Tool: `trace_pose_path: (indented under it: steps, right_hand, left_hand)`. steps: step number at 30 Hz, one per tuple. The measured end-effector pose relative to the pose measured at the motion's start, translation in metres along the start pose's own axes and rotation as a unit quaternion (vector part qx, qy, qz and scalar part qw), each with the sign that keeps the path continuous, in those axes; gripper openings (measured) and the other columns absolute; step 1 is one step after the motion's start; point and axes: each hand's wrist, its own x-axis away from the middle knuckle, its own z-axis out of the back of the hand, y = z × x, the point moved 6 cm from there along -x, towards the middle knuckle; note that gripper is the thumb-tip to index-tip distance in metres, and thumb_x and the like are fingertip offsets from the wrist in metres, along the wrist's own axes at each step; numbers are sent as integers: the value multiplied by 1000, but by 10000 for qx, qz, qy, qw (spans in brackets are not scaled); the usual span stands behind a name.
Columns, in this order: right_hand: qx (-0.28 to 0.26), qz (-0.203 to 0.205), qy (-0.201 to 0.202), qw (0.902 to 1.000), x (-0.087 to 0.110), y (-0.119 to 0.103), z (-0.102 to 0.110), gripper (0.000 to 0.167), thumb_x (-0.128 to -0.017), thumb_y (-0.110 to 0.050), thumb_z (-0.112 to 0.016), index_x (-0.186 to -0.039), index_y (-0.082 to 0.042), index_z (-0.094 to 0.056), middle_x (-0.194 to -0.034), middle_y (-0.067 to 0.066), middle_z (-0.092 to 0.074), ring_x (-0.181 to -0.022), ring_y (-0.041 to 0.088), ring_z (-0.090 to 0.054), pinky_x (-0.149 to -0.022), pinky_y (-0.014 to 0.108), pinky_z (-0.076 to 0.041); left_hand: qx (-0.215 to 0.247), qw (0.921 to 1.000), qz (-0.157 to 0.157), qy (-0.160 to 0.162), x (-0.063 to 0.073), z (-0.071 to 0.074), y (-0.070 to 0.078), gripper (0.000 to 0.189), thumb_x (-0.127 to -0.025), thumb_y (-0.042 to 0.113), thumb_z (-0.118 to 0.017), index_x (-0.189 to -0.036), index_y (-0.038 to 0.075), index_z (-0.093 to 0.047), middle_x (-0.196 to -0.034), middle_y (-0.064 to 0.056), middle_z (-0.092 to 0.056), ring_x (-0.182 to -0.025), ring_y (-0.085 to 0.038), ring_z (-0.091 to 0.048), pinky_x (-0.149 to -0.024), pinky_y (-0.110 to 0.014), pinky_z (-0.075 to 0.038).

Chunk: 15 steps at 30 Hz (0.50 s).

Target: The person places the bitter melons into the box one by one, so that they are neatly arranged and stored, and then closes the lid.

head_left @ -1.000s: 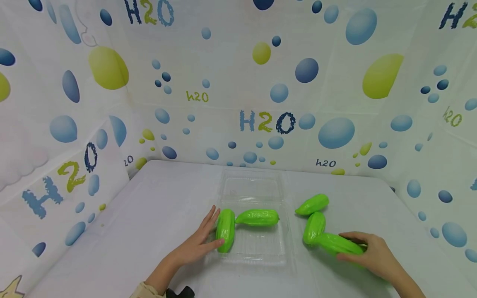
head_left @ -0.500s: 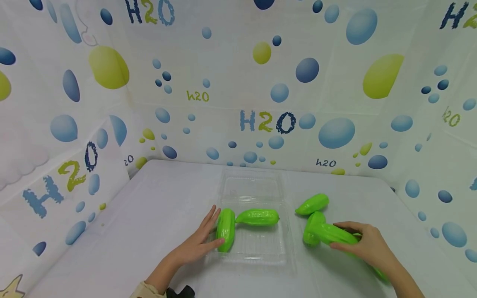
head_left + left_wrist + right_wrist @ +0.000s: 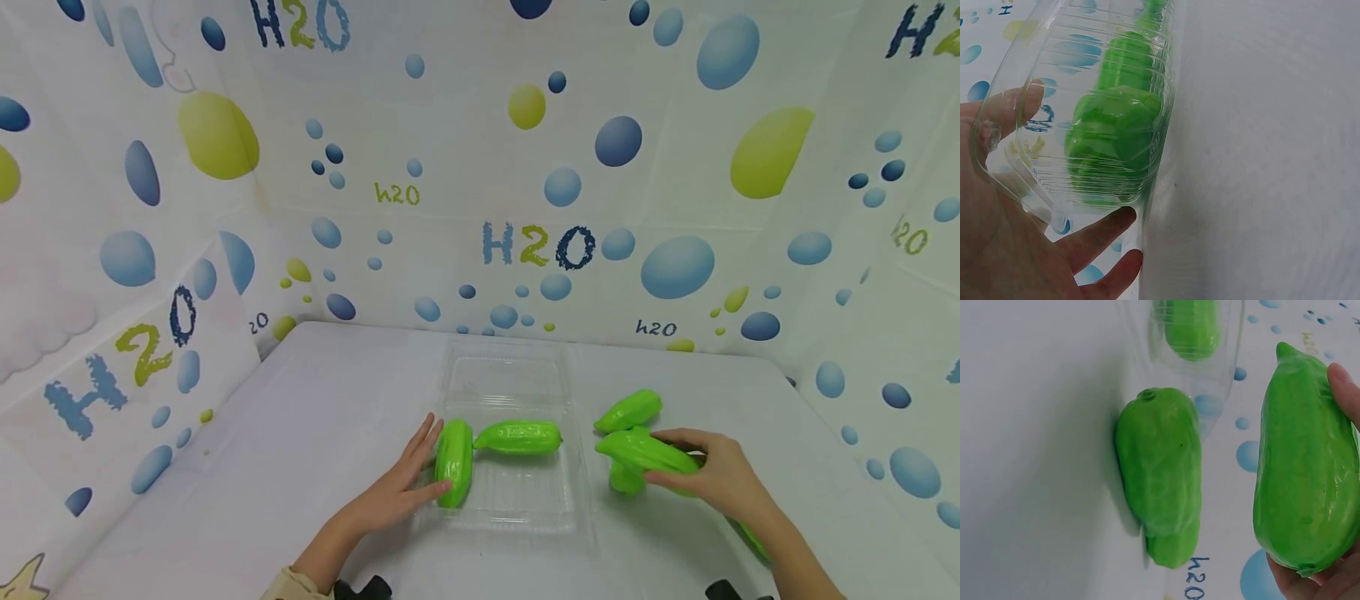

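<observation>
My right hand grips a bright green toy gourd, lifted clear of the table. In the right wrist view, this gourd lies between thumb and fingers, its pointed end up. Beneath and behind it are two similar gourds. My left hand is at the left side of a clear plastic box, fingers spread and straight along the wall, thumb over the rim. Inside the box lie an upright-pointing gourd near the thumb and a crosswise one.
The box's clear lid lies folded back behind it. Another green gourd is partly hidden under the right forearm. A white cloth covers the table, and a curtain printed with bubbles hangs behind. Dark wrist gear shows at the front edge.
My right hand has lifted its gourd and carried it up and left, over the neighbouring gourd. The gourd under the right forearm has come into view. My left hand stays put.
</observation>
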Motion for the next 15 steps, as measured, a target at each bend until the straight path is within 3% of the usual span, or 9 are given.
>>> trace_pose_path:
  steps: [15]
  right_hand:
    - [-227, 326, 83, 9992, -13, -20, -11, 51, -66, -29, -82, -109, -6, -66, -107, 11, -63, -84, 18, -61, -66, 24, -50]
  left_hand:
    - [-46, 10000, -53, -7, 0, 0, -1, 80, -91, 36, -55, -148, 20, -1, -152, -8, 9, -137, -31, 4, -101, -64, -13]
